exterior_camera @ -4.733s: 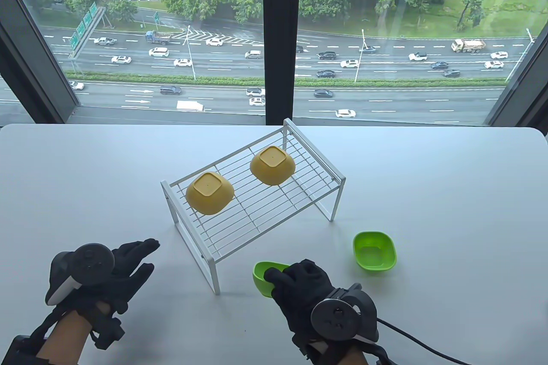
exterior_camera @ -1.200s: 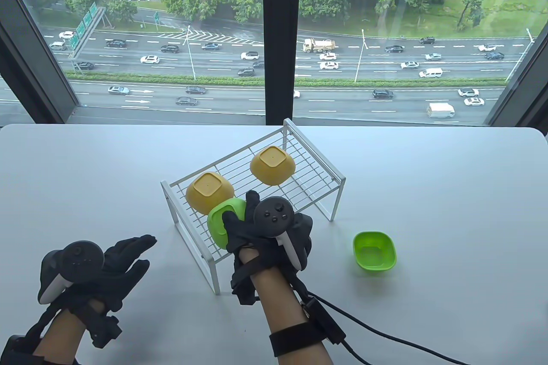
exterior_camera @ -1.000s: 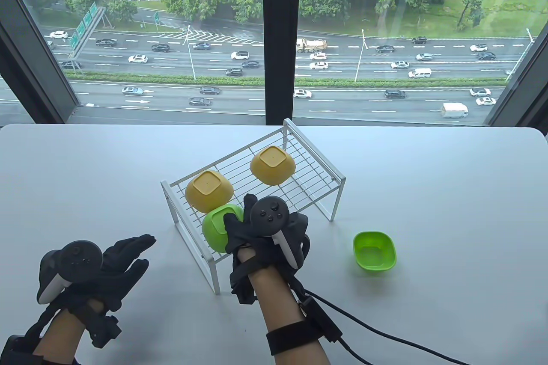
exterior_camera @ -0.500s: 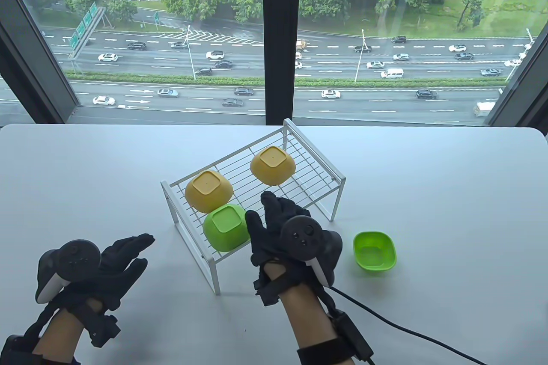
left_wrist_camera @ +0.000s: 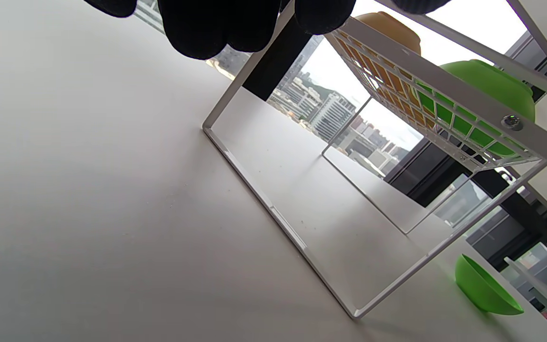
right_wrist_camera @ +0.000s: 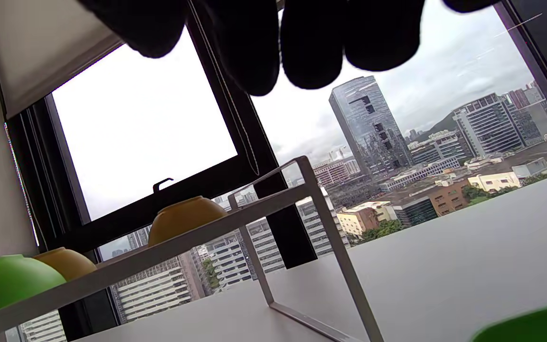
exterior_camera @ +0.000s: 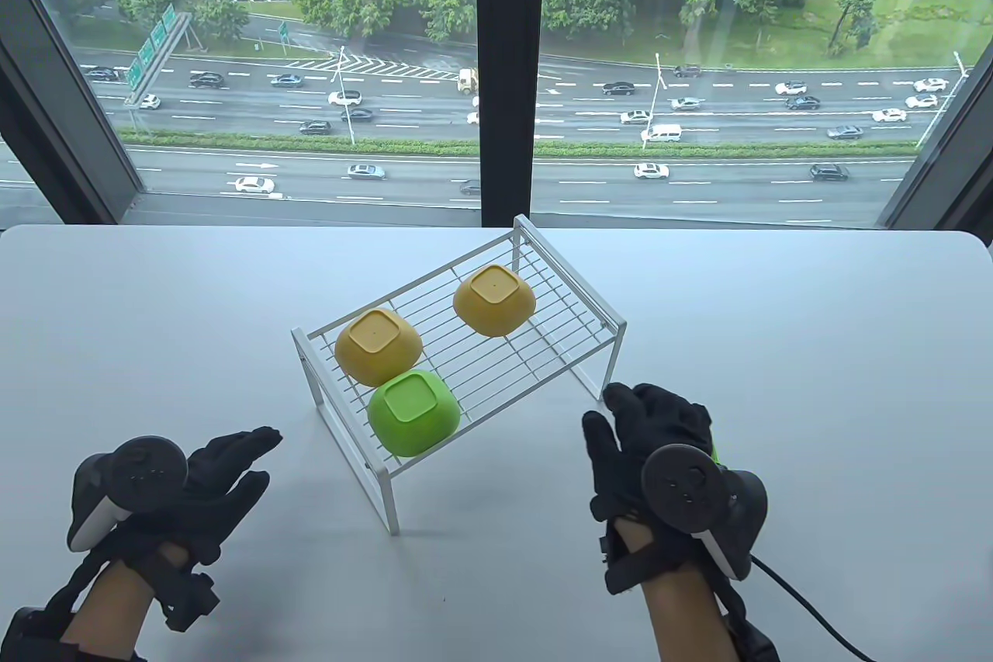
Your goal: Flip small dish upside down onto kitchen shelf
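Note:
A green small dish (exterior_camera: 412, 414) lies upside down on the near left corner of the white wire shelf (exterior_camera: 543, 351), free of both hands. Beside it two yellow dishes (exterior_camera: 378, 348) (exterior_camera: 494, 299) also lie upside down. A second green dish (left_wrist_camera: 485, 289) stands upright on the table right of the shelf. My right hand (exterior_camera: 644, 417) hovers over it with fingers stretched and holds nothing; in the table view the hand hides nearly all of it. The dish's rim (right_wrist_camera: 530, 327) shows below the fingertips (right_wrist_camera: 311, 47). My left hand (exterior_camera: 233, 460) lies open on the table, left of the shelf.
The white table (exterior_camera: 814, 351) runs to a window at the back. The shelf stands on thin legs (left_wrist_camera: 273, 213) with open space beneath. A black cable (exterior_camera: 807, 608) trails from my right wrist to the front edge.
My right hand let go of the green dish, leaving it upside down on the shelf, and moved right over the second green dish. The left hand stayed put.

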Demonstrator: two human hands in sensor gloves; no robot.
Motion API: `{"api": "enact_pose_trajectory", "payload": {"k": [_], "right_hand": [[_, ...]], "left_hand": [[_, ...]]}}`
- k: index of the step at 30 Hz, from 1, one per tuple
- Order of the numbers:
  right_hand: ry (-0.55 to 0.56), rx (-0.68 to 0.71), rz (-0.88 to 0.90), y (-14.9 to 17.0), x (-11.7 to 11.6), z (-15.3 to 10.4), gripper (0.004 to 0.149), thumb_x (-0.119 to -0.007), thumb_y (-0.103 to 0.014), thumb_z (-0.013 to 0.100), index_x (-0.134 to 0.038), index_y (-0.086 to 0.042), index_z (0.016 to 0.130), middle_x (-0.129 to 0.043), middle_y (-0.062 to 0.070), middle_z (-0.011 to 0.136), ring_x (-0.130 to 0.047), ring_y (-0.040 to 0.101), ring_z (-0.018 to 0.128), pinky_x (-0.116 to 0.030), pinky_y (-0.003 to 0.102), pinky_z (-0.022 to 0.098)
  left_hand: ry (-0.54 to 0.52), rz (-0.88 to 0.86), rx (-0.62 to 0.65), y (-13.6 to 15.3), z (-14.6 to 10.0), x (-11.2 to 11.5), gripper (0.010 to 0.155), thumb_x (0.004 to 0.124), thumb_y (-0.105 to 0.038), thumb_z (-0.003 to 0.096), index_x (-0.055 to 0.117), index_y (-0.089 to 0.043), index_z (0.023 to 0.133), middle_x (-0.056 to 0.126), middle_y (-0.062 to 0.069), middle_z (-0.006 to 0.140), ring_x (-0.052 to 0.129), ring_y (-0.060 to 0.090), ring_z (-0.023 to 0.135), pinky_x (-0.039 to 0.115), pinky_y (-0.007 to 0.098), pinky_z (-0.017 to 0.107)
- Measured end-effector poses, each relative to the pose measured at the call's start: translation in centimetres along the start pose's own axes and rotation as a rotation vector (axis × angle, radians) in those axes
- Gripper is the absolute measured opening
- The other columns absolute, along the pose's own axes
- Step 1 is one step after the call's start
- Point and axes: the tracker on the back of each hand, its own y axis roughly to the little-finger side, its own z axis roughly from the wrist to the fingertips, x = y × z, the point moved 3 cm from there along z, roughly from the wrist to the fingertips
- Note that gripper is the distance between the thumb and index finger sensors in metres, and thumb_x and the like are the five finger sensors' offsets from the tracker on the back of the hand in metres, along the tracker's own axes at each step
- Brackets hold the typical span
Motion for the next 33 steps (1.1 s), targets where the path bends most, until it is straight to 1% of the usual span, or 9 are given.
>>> {"api": "enact_pose_trajectory", "payload": {"k": [3, 5, 7, 9, 15, 22, 24, 28, 33], "right_hand": [[0.016, -0.058, 0.013, 2.5, 0.3, -0.6, 0.058, -0.075, -0.053, 0.053, -0.077, -0.015, 0.097, -0.072, 0.018, 0.097, -0.065, 0.044, 0.088, -0.044, 0.070, 0.069], [0.034, -0.066, -0.035, 3.4, 0.3, -1.0, 0.058, -0.075, -0.053, 0.053, -0.076, -0.015, 0.097, -0.072, 0.018, 0.097, -0.065, 0.044, 0.088, -0.043, 0.070, 0.069], [0.039, -0.081, -0.123, 4.8, -0.3, -1.4, 0.058, -0.075, -0.054, 0.052, -0.076, -0.016, 0.097, -0.073, 0.017, 0.098, -0.066, 0.043, 0.089, -0.043, 0.070, 0.070], [0.022, -0.109, -0.120, 5.9, -1.0, -1.6, 0.058, -0.075, -0.053, 0.052, -0.077, -0.016, 0.097, -0.072, 0.017, 0.098, -0.065, 0.044, 0.089, -0.043, 0.070, 0.070], [-0.064, -0.153, -0.171, 7.6, -2.7, -1.5, 0.058, -0.076, -0.052, 0.051, -0.074, -0.017, 0.098, -0.069, 0.016, 0.100, -0.063, 0.043, 0.091, -0.041, 0.070, 0.070], [-0.248, -0.186, -0.240, 8.8, -6.1, -1.8, 0.061, -0.077, -0.052, 0.051, -0.070, -0.017, 0.101, -0.064, 0.017, 0.105, -0.059, 0.044, 0.094, -0.037, 0.071, 0.070], [-0.301, -0.199, -0.272, 8.8, -6.9, -2.0, 0.065, -0.077, -0.052, 0.051, -0.065, -0.016, 0.103, -0.060, 0.017, 0.106, -0.056, 0.044, 0.095, -0.036, 0.071, 0.071], [-0.328, -0.200, -0.375, 8.6, -7.7, -1.9, 0.070, -0.078, -0.052, 0.050, -0.058, -0.016, 0.106, -0.056, 0.017, 0.108, -0.054, 0.044, 0.096, -0.036, 0.071, 0.071], [-0.402, -0.248, -0.409, 9.8, -8.7, -2.0, 0.074, -0.079, -0.052, 0.050, -0.050, -0.020, 0.110, -0.044, 0.019, 0.114, -0.043, 0.046, 0.100, -0.032, 0.070, 0.071]], "left_hand": [[0.009, 0.013, -0.003, -0.1, 0.1, 0.3, 0.067, 0.059, -0.055, 0.0477, 0.055, -0.030, 0.110, 0.057, 0.012, 0.115, 0.067, 0.040, 0.100, 0.054, 0.069, 0.074], [0.013, 0.020, -0.004, -0.2, 0.1, 0.4, 0.067, 0.059, -0.055, 0.0477, 0.054, -0.030, 0.110, 0.057, 0.012, 0.115, 0.067, 0.040, 0.100, 0.054, 0.069, 0.074], [0.016, 0.026, -0.006, -0.2, 0.1, 0.5, 0.067, 0.059, -0.055, 0.0477, 0.054, -0.030, 0.110, 0.057, 0.012, 0.115, 0.067, 0.040, 0.100, 0.053, 0.069, 0.074], [0.020, 0.031, -0.011, -0.2, 0.1, 0.7, 0.067, 0.059, -0.055, 0.0476, 0.054, -0.030, 0.110, 0.057, 0.012, 0.115, 0.067, 0.040, 0.100, 0.053, 0.069, 0.074], [0.030, 0.039, -0.022, -0.2, 0.1, 0.9, 0.067, 0.059, -0.055, 0.0477, 0.054, -0.030, 0.110, 0.057, 0.012, 0.115, 0.067, 0.040, 0.100, 0.053, 0.069, 0.074], [0.032, 0.034, -0.023, -0.2, 0.1, 0.9, 0.067, 0.059, -0.055, 0.0477, 0.054, -0.030, 0.110, 0.057, 0.012, 0.115, 0.067, 0.040, 0.100, 0.053, 0.069, 0.075], [0.035, 0.032, -0.021, -0.2, 0.1, 1.0, 0.067, 0.059, -0.055, 0.0476, 0.054, -0.030, 0.110, 0.057, 0.011, 0.115, 0.066, 0.040, 0.100, 0.053, 0.069, 0.074], [0.040, 0.030, -0.019, -0.2, 0.1, 1.1, 0.067, 0.059, -0.055, 0.0477, 0.054, -0.030, 0.110, 0.057, 0.011, 0.115, 0.066, 0.040, 0.100, 0.053, 0.069, 0.075], [0.048, 0.028, -0.022, -0.2, 0.0, 1.2, 0.067, 0.059, -0.055, 0.0476, 0.054, -0.030, 0.110, 0.057, 0.011, 0.115, 0.067, 0.040, 0.100, 0.053, 0.069, 0.074]]}}
